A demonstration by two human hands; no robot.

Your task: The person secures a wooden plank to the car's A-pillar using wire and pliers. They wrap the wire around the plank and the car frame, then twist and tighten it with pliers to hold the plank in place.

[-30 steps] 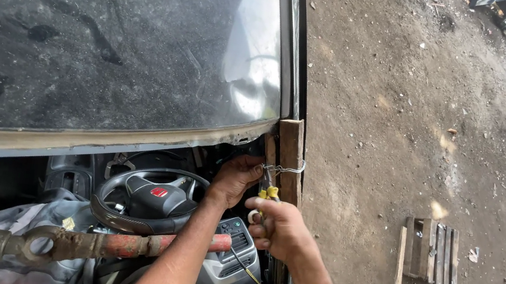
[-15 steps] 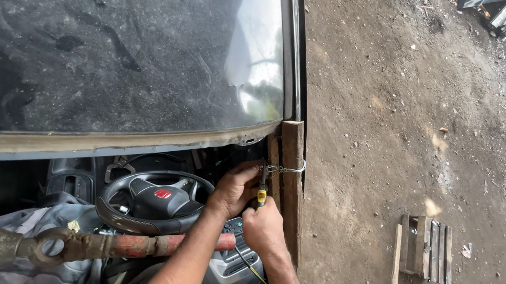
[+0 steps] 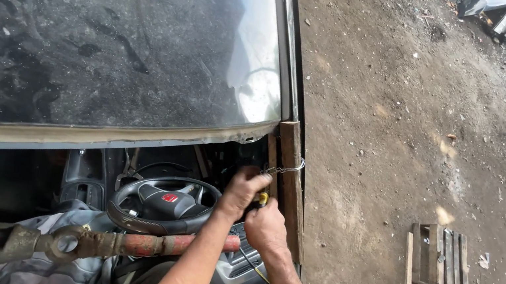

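Both hands have closed together at the wooden post (image 3: 290, 181): left hand (image 3: 244, 191) gripping beside the wire loop (image 3: 286, 168), right hand (image 3: 265, 225) clamped on a yellow-handled tool (image 3: 263, 197) just below.

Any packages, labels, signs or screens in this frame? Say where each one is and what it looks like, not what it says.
Emblem: centre of the black steering wheel, left of the left hand; small, red, roughly rectangular.
No packages, signs or screens can be made out.
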